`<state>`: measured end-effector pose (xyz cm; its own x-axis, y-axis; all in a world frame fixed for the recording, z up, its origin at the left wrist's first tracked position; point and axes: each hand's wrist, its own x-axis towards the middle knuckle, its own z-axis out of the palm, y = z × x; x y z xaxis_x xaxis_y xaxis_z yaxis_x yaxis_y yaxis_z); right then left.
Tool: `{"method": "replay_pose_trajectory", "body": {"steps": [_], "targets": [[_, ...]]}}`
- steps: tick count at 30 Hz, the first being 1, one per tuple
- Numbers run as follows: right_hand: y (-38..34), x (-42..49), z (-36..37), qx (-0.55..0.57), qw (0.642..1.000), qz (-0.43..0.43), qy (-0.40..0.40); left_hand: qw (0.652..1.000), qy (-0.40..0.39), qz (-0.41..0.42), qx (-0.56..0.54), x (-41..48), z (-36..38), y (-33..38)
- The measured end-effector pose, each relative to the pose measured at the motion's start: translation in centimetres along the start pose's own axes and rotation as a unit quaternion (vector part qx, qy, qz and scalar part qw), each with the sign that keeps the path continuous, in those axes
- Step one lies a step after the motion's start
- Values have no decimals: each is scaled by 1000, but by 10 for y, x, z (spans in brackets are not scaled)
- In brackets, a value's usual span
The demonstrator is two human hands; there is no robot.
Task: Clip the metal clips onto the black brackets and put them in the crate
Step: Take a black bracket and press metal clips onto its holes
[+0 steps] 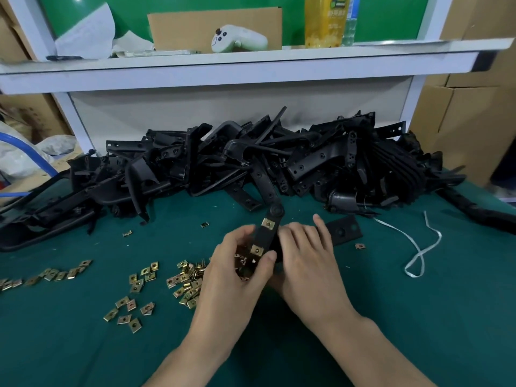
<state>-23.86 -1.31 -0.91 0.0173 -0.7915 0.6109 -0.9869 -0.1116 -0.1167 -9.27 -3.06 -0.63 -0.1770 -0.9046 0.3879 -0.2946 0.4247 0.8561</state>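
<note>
Centre of bench, held item: one black bracket, raised just above the green mat and gripped by both hands.
Left hand: fingers curled round the bracket's near end, thumb pressing just beside the lower clip.
Right hand: fingers bent over the bracket from the right, gripping it; thumb hidden.
Fitted clips: two, brass-coloured, seated on the held strip, one above the other.
Loose clips: scattered on the mat left of the hands, densest just beside the left hand.
Bracket pile: large black heap across the far side of the mat, behind the hands.
White cord: looped on the mat, right of the hands.
Shelf: carries a white game controller, a cardboard sheet and a yellow bottle.
Markings: bottle label is printed, too blurred to read.
Cartons: plain brown, stacked right of the bench.
</note>
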Motion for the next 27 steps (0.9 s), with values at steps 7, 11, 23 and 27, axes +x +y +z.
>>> {"method": "replay_pose_trajectory", "body": {"steps": [7,11,23,27], "targets": [[-3,-10,-12,115,990,68,40,999,4,13,-43,-5,-2,16],[-4,-13,-26,182,976,96,63,999,-5,27,-43,-9,-7,32],[-5,-24,-89,181,970,35,160,986,-25,164,25,-27,-28,69],[4,-31,-107,58,974,-48,214,978,-23,199,54,-29,-29,71]]}}
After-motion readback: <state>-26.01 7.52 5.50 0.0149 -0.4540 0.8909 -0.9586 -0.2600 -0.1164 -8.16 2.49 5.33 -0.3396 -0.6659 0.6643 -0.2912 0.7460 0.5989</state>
